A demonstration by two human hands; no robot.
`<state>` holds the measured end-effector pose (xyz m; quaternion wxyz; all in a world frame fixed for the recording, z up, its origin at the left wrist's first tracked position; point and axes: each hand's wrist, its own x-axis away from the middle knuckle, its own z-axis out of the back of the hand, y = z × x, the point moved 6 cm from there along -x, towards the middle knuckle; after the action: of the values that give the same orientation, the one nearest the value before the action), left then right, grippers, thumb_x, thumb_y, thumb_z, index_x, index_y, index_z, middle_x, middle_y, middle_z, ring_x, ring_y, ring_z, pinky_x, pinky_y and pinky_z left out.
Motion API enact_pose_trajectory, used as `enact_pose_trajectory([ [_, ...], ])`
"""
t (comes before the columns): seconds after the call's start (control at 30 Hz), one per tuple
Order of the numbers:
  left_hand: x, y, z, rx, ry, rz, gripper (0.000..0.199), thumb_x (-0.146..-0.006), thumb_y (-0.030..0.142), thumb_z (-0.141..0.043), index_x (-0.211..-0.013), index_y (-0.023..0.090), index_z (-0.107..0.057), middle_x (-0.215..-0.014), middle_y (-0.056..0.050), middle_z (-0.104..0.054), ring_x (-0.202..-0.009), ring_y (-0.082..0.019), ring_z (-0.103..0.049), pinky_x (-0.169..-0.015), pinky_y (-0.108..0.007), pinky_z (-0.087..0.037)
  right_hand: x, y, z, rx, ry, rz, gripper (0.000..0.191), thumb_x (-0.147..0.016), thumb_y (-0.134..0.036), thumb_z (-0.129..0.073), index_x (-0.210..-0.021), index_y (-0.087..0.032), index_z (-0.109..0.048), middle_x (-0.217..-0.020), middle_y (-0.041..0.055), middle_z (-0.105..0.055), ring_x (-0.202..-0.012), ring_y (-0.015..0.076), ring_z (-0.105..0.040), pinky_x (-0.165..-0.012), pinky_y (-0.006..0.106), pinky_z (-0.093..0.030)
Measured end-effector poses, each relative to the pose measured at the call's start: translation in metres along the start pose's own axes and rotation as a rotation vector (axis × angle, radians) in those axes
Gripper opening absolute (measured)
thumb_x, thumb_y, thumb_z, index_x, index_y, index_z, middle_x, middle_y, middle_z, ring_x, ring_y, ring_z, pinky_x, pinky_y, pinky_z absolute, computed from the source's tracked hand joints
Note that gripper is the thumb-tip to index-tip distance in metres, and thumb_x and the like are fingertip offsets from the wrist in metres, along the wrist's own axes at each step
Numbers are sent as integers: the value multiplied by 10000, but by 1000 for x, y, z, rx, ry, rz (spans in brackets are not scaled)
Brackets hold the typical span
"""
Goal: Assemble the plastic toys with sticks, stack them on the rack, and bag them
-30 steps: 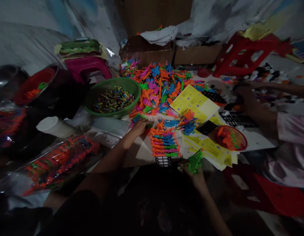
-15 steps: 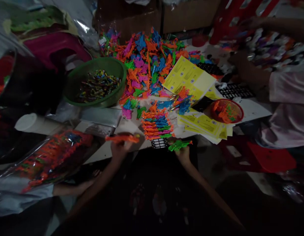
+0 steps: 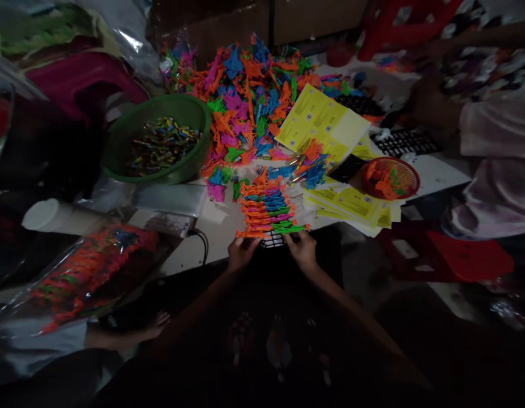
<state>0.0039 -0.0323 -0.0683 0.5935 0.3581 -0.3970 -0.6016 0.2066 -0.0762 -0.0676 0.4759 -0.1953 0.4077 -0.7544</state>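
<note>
Dim light fell on a crowded white table (image 3: 215,231), where a row of coloured plastic pieces (image 3: 267,208) ran away from the person. At its near end, either side of a black grid (image 3: 273,241), the left hand (image 3: 240,253) pinched an orange piece (image 3: 249,233) and the right hand (image 3: 303,251) a green piece (image 3: 293,228), each just beyond narrowed fingers, long axis sideways, though which way their tips pointed was unclear

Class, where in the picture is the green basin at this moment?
In the head view, the green basin is left of centre, immediately left of the heap of colourful plastic pieces and to the right of the magenta stool.
</note>
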Motion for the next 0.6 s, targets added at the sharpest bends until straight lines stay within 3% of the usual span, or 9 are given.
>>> enact_pose_trajectory([
  [0.2,-21,11,4,-25,50,-126,198,-732,356,-585,-801,171,-590,-827,-40,-654,-772,-137,-606,-760,-263,-481,-15,-17,-11,67,-67,-17,243,-753,-402,-509,-801,-182,-600,-764,55,-677,-699,171,-625,-681,262,-479],
  [0.33,-27,14,1,-125,49,-202,209,-721,363,-593,-798,169,-593,-800,-44,-646,-750,-139,-602,-745,-261,-486,-20,-22,-16,115,-105,54,266,-778,-374,-481,-893,-177,-618,-828,68,-678,-747,178,-627,-717,266,-477],
  [0.6,-28,3,-4,-62,76,-73,216,-707,359,-599,-813,170,-595,-791,-34,-643,-709,-126,-604,-698,-243,-499,-19,-23,-24,217,-158,189,304,-808,-306,-450,-1036,-193,-616,-953,73,-665,-896,192,-609,-800,275,-462],
])
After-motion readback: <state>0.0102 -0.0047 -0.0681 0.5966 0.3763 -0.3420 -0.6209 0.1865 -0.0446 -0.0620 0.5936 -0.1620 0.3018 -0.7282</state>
